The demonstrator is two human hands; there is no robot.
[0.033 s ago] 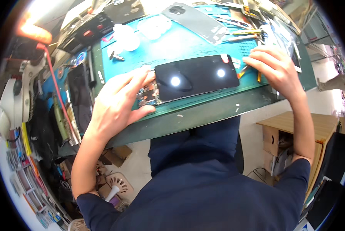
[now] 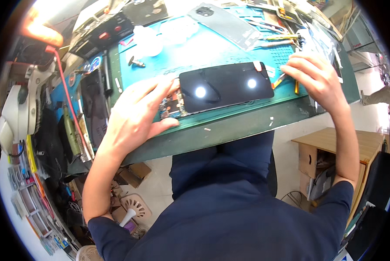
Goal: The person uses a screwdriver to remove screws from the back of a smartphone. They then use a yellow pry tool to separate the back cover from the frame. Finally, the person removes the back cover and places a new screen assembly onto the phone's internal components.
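A smartphone with a black glass screen (image 2: 225,93) lies on the blue-green mat (image 2: 160,65), and two bright lights reflect in the glass. At its left end the circuit board (image 2: 172,105) is exposed. Around that end my left hand (image 2: 136,111) is closed, fingers on the far side and thumb along the near side. Just past the screen's right end is my right hand (image 2: 314,78), its fingers bent together. A thin orange piece (image 2: 279,81) sticks out below its fingertips; what they grip is partly hidden. Beside it another orange strip (image 2: 297,87) points toward the near edge.
Behind the screen lies a grey phone back cover (image 2: 223,25). Tweezers and hand tools (image 2: 277,41) crowd the far right. White crumpled material (image 2: 148,41) and a small metal part (image 2: 136,62) sit at the far left. A wooden cabinet (image 2: 334,143) stands right, below the bench.
The whole scene sits slightly farther right in the picture. My hands and the smartphone keep their places relative to each other.
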